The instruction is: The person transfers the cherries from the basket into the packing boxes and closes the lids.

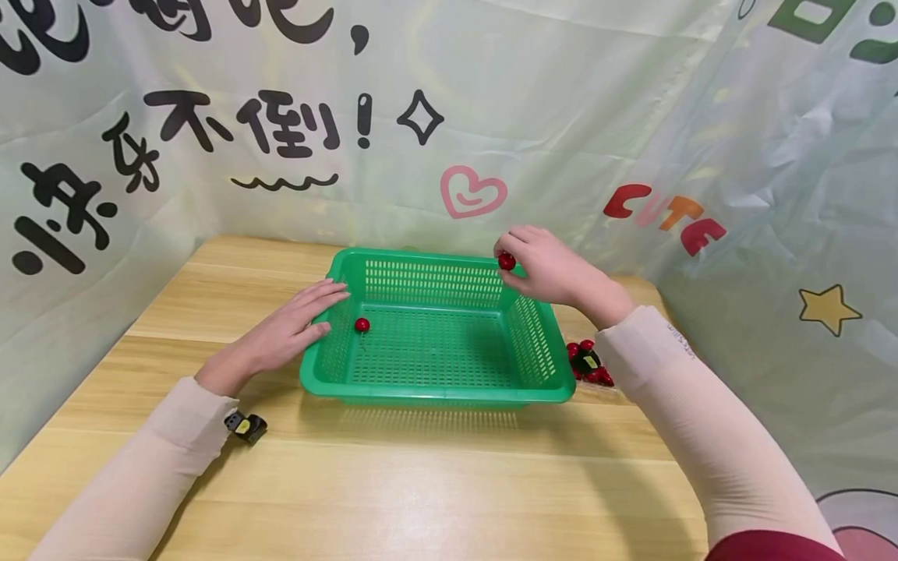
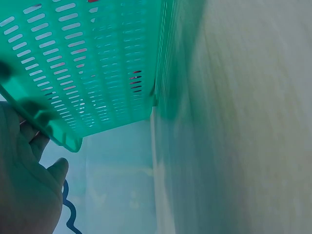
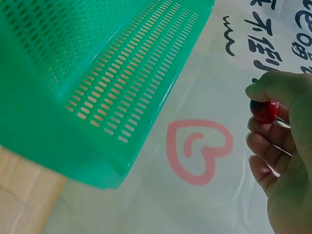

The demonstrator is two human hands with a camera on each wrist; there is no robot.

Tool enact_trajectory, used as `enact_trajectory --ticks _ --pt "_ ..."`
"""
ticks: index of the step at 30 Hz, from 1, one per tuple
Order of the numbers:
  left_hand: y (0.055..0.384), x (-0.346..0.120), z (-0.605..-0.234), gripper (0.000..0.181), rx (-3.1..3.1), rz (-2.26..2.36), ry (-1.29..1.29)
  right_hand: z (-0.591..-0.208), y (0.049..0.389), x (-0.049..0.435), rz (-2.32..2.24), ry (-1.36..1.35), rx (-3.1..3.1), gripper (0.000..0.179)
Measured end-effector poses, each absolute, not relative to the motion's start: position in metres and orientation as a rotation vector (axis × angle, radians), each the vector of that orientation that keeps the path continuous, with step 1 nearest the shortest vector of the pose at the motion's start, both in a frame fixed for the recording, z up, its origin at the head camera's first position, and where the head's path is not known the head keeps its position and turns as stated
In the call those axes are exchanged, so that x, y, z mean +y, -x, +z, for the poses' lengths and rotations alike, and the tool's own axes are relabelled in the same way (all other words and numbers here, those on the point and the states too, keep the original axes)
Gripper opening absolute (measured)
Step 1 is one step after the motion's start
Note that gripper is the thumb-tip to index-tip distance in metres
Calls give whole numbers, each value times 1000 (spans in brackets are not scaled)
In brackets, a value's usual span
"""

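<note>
A green plastic basket [image 1: 435, 393] with slotted walls stands on the wooden table. Inside it, near the left end, lies one red cherry [image 1: 362, 325] with a thin stem. My left hand [image 1: 291, 323] rests on the basket's left rim, its fingers extended over the edge; the left wrist view shows this hand beside the slotted wall. Above the basket's far right corner, my right hand [image 1: 540, 265] pinches another red cherry [image 3: 264, 112] between thumb and fingers. In the right wrist view that cherry is above the rim, apart from the basket.
Just right of the basket, several more red cherries [image 1: 599, 377] lie in clear wrapping, partly hidden by the right wrist and its camera. A printed cloth [image 1: 561, 93] hangs behind and beside the table [image 1: 421, 483]. A small black camera [image 1: 245, 427] sits at the left wrist.
</note>
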State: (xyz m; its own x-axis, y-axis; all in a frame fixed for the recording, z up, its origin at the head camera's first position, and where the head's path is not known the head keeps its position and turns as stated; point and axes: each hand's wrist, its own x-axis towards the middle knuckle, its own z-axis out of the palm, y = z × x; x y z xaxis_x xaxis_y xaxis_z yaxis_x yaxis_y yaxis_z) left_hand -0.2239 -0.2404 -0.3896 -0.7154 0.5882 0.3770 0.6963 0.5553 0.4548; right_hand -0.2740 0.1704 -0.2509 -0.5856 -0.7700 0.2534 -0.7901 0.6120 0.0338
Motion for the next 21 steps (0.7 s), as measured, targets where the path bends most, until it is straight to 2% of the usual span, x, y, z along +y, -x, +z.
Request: enact_trajectory --ticks 8,16,21 --pt "224 -241 -390 51 -2607 -884 1091 -253 268 196 138 -1236 -2557 17" --pt "225 -241 -391 51 -2607 -889 1093 -259 260 222 159 -1138 -2562 29" --pt "225 -241 -391 51 -2606 -893 1091 -262 254 237 170 -1080 -2587 26"
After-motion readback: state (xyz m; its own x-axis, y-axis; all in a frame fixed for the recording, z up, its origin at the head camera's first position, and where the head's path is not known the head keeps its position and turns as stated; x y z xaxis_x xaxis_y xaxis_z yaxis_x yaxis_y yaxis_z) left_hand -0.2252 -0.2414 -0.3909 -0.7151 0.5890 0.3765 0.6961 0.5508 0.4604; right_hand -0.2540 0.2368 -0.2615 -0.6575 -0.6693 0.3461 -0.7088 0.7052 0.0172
